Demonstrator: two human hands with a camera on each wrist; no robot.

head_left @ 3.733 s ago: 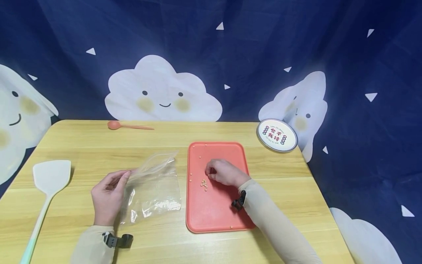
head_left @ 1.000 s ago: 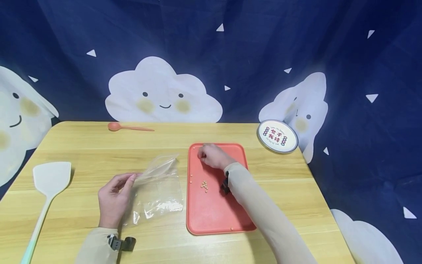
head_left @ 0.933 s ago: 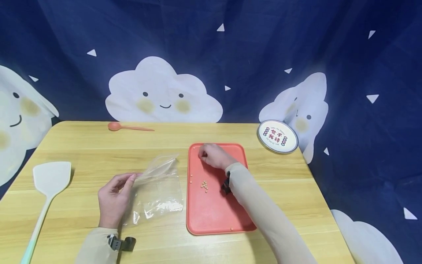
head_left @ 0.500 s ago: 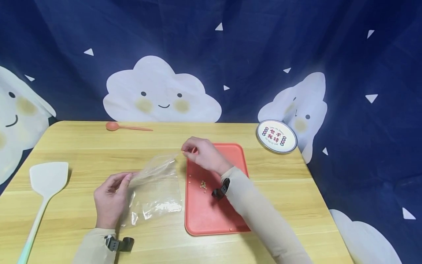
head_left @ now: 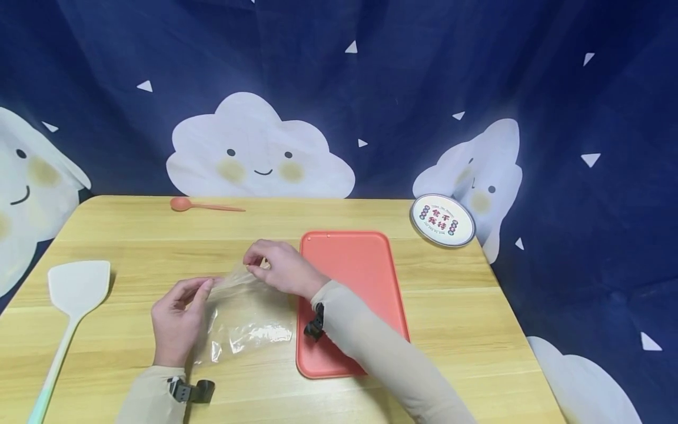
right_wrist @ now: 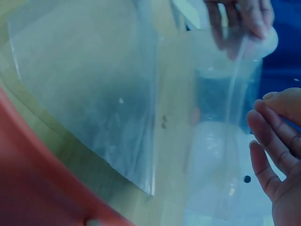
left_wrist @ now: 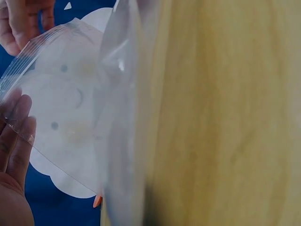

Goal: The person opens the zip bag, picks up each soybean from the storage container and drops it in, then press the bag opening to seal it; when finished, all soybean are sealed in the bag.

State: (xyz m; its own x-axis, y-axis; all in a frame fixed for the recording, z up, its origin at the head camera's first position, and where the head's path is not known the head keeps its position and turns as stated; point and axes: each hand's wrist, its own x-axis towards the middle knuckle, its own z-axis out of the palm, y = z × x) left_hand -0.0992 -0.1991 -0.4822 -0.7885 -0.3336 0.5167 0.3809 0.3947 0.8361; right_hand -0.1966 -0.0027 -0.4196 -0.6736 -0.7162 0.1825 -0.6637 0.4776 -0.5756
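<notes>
A clear zip-lock bag [head_left: 251, 321] stands out from my left hand [head_left: 177, 321], whose thumb and fingers pinch its upper left edge. My right hand [head_left: 286, 271] is over the bag's mouth. In the right wrist view its fingers [right_wrist: 270, 134] are loosely bent, thumb near the index fingertip, no bean showing between them. Two small brown specks like beans [right_wrist: 164, 121] show against the bag. Beside the bag lies the red tray [head_left: 365, 265], with two tan beans [head_left: 319, 237] at its far edge; my right forearm hides its middle.
At the left lies a white spatula [head_left: 79, 288] with a pale green handle. A red spoon [head_left: 182, 204] rests near the table's back edge, and a white plate with red lettering [head_left: 444, 220] is at the back right.
My right hand picked at the tray's far part, lifted off with a bean pinched, and moved left to the bag's mouth. My left hand kept its hold. My sleeve now covers the bean pile.
</notes>
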